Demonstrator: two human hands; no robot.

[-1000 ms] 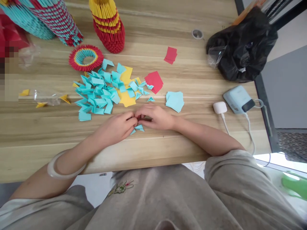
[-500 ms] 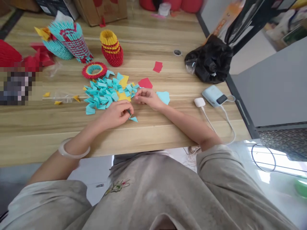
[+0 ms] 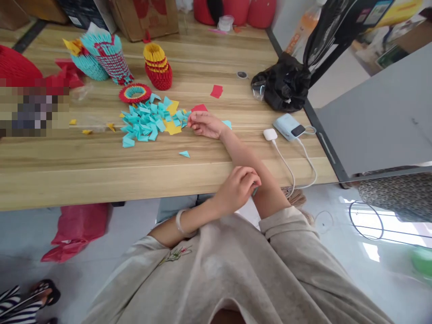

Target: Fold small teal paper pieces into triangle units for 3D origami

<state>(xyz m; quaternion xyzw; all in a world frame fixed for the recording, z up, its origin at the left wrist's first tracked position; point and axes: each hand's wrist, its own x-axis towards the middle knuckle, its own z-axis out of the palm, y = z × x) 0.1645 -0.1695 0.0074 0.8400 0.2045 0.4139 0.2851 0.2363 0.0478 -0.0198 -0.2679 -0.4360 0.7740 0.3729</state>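
My right hand (image 3: 204,124) rests on the wooden table (image 3: 67,162) at the right edge of a pile of folded turquoise paper pieces (image 3: 148,121), its fingers curled loosely with nothing visible in them. Yellow paper (image 3: 173,128) and a red square (image 3: 200,108) lie beside it. A stack of turquoise squares (image 3: 227,123) peeks out behind the wrist. My left hand (image 3: 238,189) is off the table, below its front edge, touching my right forearm, fingers closed on a small dark-turquoise piece. One turquoise triangle (image 3: 184,154) lies alone near the front edge.
Paper-module models stand at the back: a red ring (image 3: 135,92), a yellow-red vase (image 3: 157,65), a turquoise-red figure (image 3: 101,56). A black bag (image 3: 281,85), power bank (image 3: 289,126), white plug (image 3: 270,134) and cable sit right. Another person's sandalled foot (image 3: 43,294) shows lower left.
The view has pulled back and up. My left hand left the table and dropped to my right forearm. My right hand slid forward to the pile's edge.
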